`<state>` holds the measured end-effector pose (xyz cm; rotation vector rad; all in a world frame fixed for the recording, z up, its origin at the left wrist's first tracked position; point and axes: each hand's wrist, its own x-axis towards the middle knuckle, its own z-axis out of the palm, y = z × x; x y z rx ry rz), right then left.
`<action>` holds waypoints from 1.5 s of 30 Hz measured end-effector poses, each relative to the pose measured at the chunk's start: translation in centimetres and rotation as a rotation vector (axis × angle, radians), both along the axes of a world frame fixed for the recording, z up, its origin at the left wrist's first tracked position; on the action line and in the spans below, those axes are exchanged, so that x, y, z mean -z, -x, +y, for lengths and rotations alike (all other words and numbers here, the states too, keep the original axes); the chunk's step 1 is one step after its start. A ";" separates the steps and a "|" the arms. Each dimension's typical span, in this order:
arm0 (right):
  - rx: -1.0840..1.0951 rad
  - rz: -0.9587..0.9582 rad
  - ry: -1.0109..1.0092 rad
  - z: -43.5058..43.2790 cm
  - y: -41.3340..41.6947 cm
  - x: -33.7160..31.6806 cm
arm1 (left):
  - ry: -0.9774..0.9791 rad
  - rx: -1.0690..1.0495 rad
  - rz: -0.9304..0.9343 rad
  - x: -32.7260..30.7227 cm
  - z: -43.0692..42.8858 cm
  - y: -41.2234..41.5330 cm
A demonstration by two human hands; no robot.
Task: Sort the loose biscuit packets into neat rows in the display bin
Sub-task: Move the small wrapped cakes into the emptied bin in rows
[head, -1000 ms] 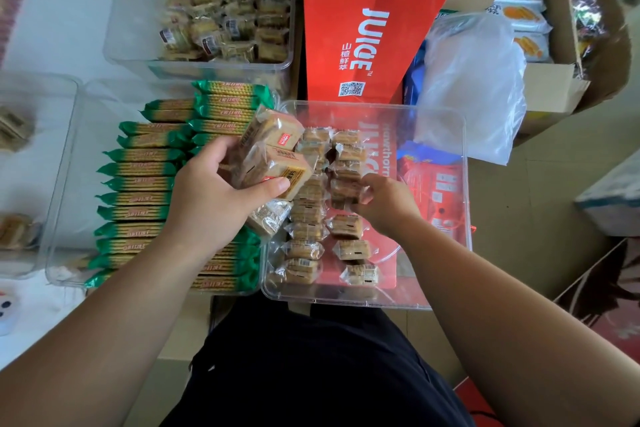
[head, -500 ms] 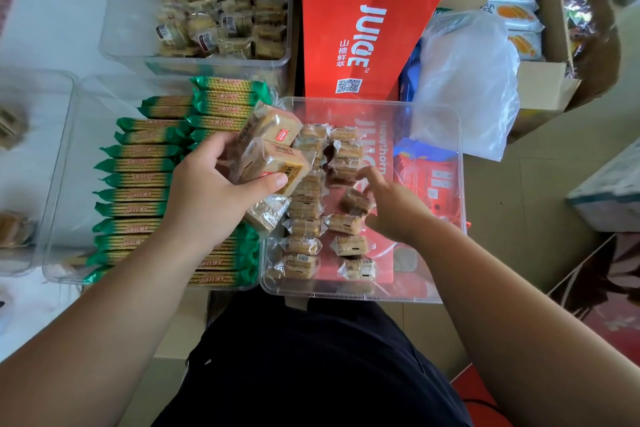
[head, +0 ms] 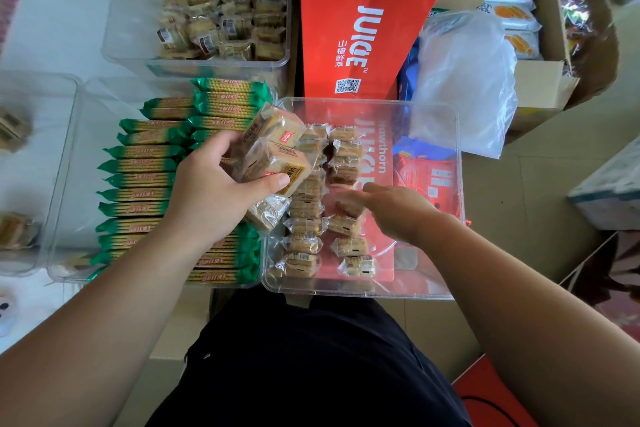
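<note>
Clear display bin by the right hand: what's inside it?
Two rows of small biscuit packets lie in the display bin; the right hand hides part of the right row.

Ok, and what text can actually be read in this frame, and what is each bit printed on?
"冠芳": logo on the upright red cardboard carton.
"JUICE": same carton, white letters.
"山楂鲜萃": beside it, above a QR code.
"Hawthorn": red carton lying under the clear plastic bin.
Green-wrapped biscuit packets and the clear-wrapped biscuit packets in the left hand: too blurred to read.
</note>
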<state>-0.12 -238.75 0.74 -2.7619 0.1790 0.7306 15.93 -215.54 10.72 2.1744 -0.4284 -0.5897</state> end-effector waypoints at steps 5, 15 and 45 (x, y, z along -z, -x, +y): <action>0.014 -0.010 0.090 -0.7 -0.7 -0.3 | -0.017 0.019 0.001 0.0 0.1 -0.2; 0.394 -0.080 0.063 -1.4 -0.3 0.1 | -0.029 0.013 -0.001 0.0 0.0 -0.2; 0.669 -0.196 -0.223 1.6 -0.2 0.4 | 0.049 -0.003 0.065 1.1 0.2 -1.2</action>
